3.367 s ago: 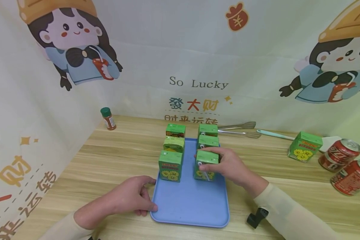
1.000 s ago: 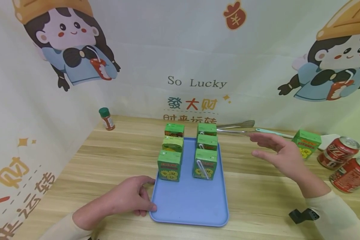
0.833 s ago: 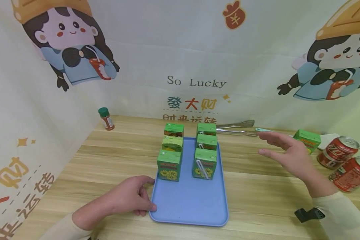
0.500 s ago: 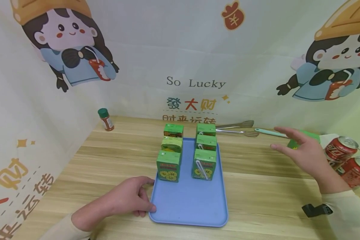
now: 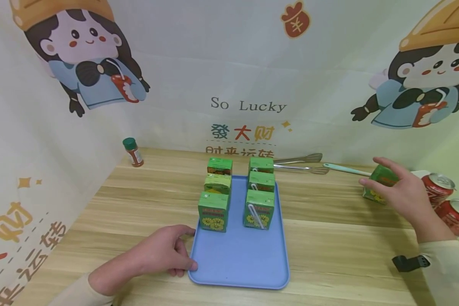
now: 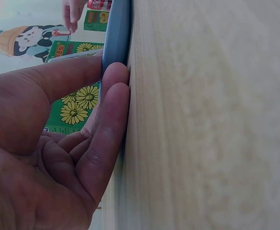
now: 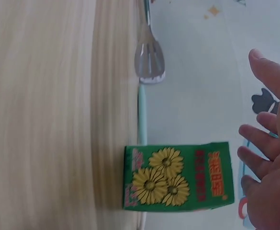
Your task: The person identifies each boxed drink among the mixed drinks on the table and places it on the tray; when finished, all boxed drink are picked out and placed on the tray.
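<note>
My left hand [image 5: 164, 253] holds the left rim of a blue tray [image 5: 239, 259]; in the left wrist view its thumb and curled fingers meet the tray's edge. Two rows of green drink cartons stand on the tray, a front left carton [image 5: 213, 212] and a front right carton [image 5: 259, 210] with a straw nearest me. Over at the right, my right hand [image 5: 407, 199] is spread beside a single drink carton [image 5: 376, 195], partly hiding it in the head view. The right wrist view shows the fingers apart from this carton [image 7: 178, 177], which stands upright on the table.
Two red drink cans, a rear can [image 5: 437, 187] and a front can [image 5: 457, 216], stand right of my right hand. Metal utensils [image 5: 302, 163] and a pale green handle [image 5: 346, 169] lie along the back. A green-capped spice bottle [image 5: 133, 152] stands at the back left.
My right hand has let go of the front right carton on the tray and moved right to the lone carton. My left hand has stayed at the tray's edge.
</note>
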Available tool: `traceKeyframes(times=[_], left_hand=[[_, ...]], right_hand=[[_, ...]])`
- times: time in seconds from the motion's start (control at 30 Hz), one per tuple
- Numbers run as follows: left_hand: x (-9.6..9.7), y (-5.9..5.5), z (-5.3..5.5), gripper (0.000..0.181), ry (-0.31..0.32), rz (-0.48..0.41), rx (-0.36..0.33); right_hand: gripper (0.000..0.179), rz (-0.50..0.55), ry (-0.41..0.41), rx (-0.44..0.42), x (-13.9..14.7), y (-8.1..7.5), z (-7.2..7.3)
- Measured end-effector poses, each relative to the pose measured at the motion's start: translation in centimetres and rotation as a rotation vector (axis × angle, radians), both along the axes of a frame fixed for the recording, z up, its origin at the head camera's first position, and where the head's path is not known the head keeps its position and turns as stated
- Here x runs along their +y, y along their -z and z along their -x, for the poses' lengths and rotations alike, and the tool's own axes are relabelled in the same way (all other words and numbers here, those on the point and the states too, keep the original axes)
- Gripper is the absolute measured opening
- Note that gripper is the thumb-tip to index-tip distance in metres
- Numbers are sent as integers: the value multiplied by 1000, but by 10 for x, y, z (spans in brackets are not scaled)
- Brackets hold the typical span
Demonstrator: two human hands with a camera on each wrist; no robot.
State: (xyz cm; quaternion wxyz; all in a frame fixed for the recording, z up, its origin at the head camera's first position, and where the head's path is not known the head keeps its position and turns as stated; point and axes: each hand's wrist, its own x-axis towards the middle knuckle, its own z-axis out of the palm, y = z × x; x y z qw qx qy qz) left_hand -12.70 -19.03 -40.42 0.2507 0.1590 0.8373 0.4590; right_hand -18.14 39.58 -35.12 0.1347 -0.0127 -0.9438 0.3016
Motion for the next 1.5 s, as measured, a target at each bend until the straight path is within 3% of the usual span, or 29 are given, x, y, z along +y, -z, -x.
traceKeyframes(times=[0.7, 0.97, 1.23, 1.5], left_hand=[[0, -2, 2, 94, 9, 2, -11], [0, -2, 1, 93, 6, 2, -8], [-1, 0, 1, 92, 3, 1, -4], [-1, -2, 1, 93, 8, 2, -6]], right_hand=[[87, -70, 5, 44, 26, 22, 11], [75, -81, 24, 50, 29, 28, 12], [62, -82, 35, 110, 31, 32, 12], [62, -82, 85, 77, 32, 30, 12]])
